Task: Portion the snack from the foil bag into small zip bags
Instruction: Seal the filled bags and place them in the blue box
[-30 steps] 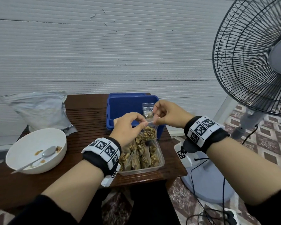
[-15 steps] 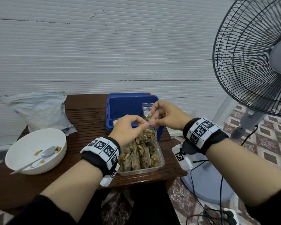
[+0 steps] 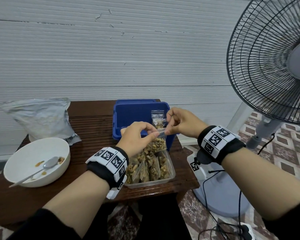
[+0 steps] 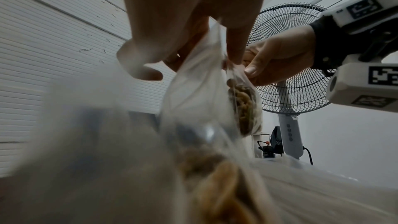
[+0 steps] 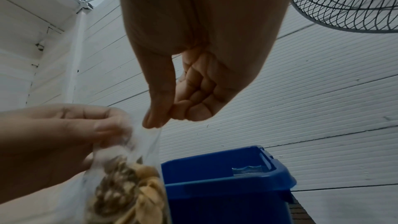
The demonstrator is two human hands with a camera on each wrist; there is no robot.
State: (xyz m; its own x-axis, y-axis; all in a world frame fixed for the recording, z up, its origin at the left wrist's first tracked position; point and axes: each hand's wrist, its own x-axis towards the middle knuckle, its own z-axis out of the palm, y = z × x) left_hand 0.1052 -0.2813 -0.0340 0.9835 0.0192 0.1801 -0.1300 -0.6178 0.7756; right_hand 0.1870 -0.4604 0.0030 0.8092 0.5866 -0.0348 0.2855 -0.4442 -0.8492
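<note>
soft even light, wide-angle bending, blurred wrist-view foregrounds

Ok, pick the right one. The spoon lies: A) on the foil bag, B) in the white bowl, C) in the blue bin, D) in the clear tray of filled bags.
B: the spoon rests inside the white bowl, its handle sticking out over the near rim.

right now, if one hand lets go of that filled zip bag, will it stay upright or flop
Probably flop. The zip bag is thin clear film, pinched at its top strip by the left hand and right hand, so it likely has little stiffness of its own. The snack sits low in it, so it would likely hang bottom-heavy and swing from the remaining pinch.
</note>
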